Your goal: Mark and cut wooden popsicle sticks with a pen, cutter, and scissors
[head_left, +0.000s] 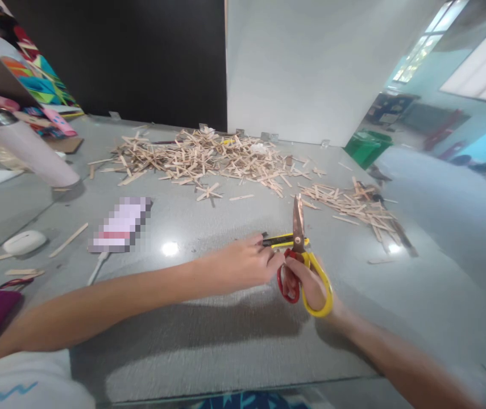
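Note:
My right hand (pixel 312 281) grips a pair of scissors (pixel 298 227) with one red and one yellow handle loop. Their worn, brownish blades are together and point away from me. My left hand (pixel 243 262) is closed beside the scissors, its fingertips close to the red loop. From its fingers a slim black and yellow tool (pixel 281 240), which looks like a utility knife, sticks out to the right and passes behind the scissor blades. The fingers hide part of this tool.
A large heap of wooden sticks (pixel 195 158) lies at the back, with a smaller pile (pixel 349 204) to the right. At left are a phone (pixel 121 224) on a cable, a white mouse (pixel 25 242) and a tumbler (pixel 29 147). Black and white panels (pixel 285 68) stand behind.

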The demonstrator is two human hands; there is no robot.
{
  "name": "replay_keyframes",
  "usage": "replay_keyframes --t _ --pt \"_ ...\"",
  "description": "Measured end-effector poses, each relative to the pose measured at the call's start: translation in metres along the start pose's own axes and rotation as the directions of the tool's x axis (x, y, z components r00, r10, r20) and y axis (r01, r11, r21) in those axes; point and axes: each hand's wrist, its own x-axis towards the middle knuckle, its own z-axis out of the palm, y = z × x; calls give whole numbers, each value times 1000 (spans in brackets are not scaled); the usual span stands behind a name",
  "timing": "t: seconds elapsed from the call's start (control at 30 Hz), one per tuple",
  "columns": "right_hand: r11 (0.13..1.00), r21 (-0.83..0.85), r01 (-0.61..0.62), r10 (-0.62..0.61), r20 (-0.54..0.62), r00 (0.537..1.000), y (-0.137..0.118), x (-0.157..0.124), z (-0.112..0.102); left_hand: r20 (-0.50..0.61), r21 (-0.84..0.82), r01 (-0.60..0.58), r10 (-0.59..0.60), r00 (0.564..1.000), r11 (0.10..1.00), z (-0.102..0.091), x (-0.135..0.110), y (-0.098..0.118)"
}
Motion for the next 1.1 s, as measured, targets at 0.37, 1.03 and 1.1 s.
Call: replay_keyframes --t 0.37,1.03,1.1 --pt "998 -30 58 -55 99 994 -2 -11 5 118 -135 144 -128 985 980 3 -1 8" --pt "985 -169 -15 14 -9 1000 -28 -15 6 293 -3 568 -543 787 823 -2 -12 -46" --pt "985 -170 -4 3 -5 1000 -25 -15 6 256 95 654 -653 712 750 -6 -12 -57"
